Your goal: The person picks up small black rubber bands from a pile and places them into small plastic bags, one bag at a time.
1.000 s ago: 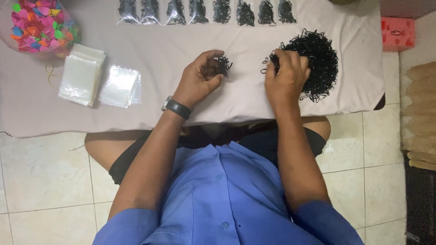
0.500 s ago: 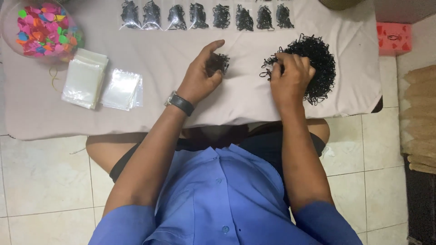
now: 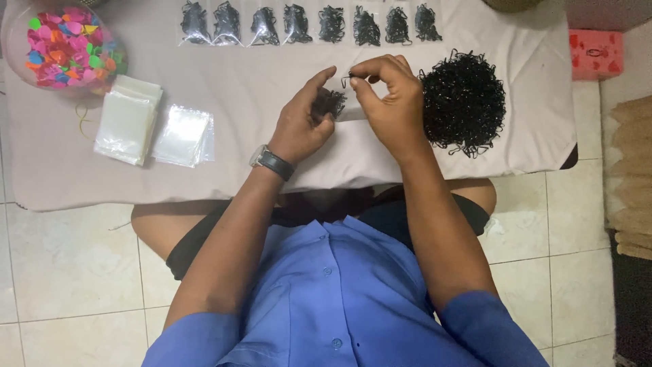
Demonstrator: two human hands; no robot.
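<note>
Black elastic band (image 3: 346,80) — pinched in right hand (image 3: 387,102) — hangs downward.

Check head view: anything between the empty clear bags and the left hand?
Nothing: bare cloth between the clear bags and the left hand, which holds a bunch of black bands.

Bare cloth (image 3: 258,102) lies open between the flat bags (image 3: 153,129) and loop pile (image 3: 464,102).

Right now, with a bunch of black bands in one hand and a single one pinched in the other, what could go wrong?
The single band pinched by the right hand could flick off. The small bunch in the left hand looks loosely held, so some may drop. The big pile lies near the table edge; a brushing wrist might push bands off.
</note>
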